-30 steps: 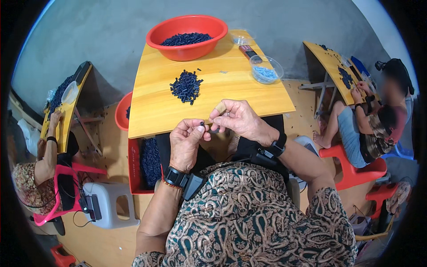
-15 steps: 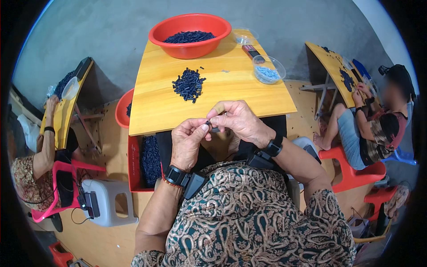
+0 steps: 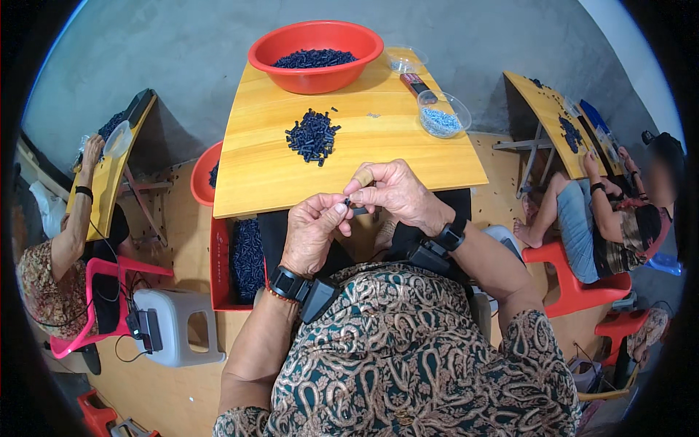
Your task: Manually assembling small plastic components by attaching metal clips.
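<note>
Dark pieces, yellow table, paisley shirt

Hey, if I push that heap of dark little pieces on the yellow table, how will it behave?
The heap would probably scatter rather than slide as one, since its pieces look loose. Some may roll, as they look like short cylinders. Each is likely light, being tiny compared with the left hand.

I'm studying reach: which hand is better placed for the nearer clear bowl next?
Likely the right hand: that clear bowl stands on the right of the table, nearer that hand than the left hand.
</note>
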Demonstrator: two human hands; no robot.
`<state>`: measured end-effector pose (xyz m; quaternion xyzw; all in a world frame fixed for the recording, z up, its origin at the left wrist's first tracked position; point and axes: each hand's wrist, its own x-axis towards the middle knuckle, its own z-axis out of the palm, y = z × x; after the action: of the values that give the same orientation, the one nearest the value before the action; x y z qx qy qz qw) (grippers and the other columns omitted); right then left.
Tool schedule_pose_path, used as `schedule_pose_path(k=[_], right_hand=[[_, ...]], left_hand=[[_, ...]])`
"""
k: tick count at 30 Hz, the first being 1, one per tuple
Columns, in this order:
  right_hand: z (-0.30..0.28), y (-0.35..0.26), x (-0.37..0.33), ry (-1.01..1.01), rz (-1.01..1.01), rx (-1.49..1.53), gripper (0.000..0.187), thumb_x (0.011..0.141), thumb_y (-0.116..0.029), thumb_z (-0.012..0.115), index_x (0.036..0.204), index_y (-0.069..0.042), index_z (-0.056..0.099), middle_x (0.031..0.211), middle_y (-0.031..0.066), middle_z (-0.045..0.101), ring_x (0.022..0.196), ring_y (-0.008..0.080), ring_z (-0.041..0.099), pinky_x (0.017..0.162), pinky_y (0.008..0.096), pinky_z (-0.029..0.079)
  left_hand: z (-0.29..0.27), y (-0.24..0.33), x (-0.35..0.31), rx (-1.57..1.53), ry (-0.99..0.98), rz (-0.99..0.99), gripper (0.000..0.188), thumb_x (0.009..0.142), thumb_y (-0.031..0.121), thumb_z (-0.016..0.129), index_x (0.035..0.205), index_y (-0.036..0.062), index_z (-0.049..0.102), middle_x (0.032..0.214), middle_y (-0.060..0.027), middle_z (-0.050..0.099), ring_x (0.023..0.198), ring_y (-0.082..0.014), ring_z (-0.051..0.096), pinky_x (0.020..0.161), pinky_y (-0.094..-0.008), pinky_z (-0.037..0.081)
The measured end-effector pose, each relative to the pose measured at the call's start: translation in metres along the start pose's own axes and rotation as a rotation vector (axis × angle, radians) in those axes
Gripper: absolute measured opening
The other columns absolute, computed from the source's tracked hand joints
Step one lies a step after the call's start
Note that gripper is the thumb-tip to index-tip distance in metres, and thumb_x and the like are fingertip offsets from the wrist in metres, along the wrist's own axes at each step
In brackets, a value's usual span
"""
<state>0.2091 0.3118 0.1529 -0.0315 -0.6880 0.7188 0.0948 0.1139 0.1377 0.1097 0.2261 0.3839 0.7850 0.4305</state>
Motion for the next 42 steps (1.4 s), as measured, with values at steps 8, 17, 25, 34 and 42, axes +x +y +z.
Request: schedule_pose_path(k=[8,17,25,34,42], right_hand=[[0.002,-0.001,-0.005,-0.032,-0.075,-0.063,0.011,0.088,-0.006,0.068,0.097,-0.001,0.071,0.087,0.0021,0.065,0.074,0.0063,0.062,0.060,0.0184,0.050],[0.000,-0.008,-0.011,0.030,-0.012,0.062,0.011,0.089,-0.002,0.065,0.099,0.002,0.068,0.091,0.0058,0.067,0.076,0.0094,0.063,0.066,0.0214,0.052],[0.017,-0.012,-0.011,0.021,-0.387,-0.505,0.005,0.080,0.001,0.071,0.084,0.000,0.069,0.080,0.0050,0.059,0.078,0.0134,0.059,0.068,0.0260,0.048],[0.003,-0.004,-0.004,-0.031,-0.178,-0.508,0.015,0.081,-0.001,0.068,0.096,-0.001,0.070,0.085,0.0057,0.061,0.082,0.0143,0.062,0.070,0.0258,0.049],[-0.054,0.010,0.056,0.373,0.001,-0.511,0.024,0.087,-0.005,0.058,0.106,0.008,0.065,0.076,0.0105,0.065,0.060,0.0128,0.063,0.056,0.0254,0.052]], left_hand=[[0.000,0.000,0.001,-0.038,-0.034,-0.051,0.012,0.092,0.008,0.063,0.102,0.0001,0.063,0.087,-0.0080,0.066,0.068,-0.0137,0.062,0.065,-0.0275,0.054],[0.004,0.000,-0.001,-0.026,-0.028,-0.055,0.012,0.092,0.007,0.062,0.102,-0.0008,0.062,0.091,-0.0095,0.066,0.072,-0.0138,0.062,0.066,-0.0278,0.054],[-0.001,-0.004,0.001,-0.046,-0.021,-0.005,0.012,0.092,0.007,0.062,0.101,-0.0012,0.063,0.087,-0.0091,0.067,0.068,-0.0141,0.062,0.065,-0.0289,0.055],[-0.013,-0.011,0.005,-0.019,0.126,-0.032,0.008,0.093,0.006,0.061,0.099,0.0011,0.061,0.085,-0.0078,0.065,0.067,-0.0138,0.061,0.064,-0.0296,0.055],[-0.023,-0.007,0.009,-0.090,0.276,0.038,0.007,0.093,0.005,0.059,0.100,0.0026,0.059,0.083,-0.0073,0.063,0.066,-0.0144,0.059,0.064,-0.0303,0.054]])
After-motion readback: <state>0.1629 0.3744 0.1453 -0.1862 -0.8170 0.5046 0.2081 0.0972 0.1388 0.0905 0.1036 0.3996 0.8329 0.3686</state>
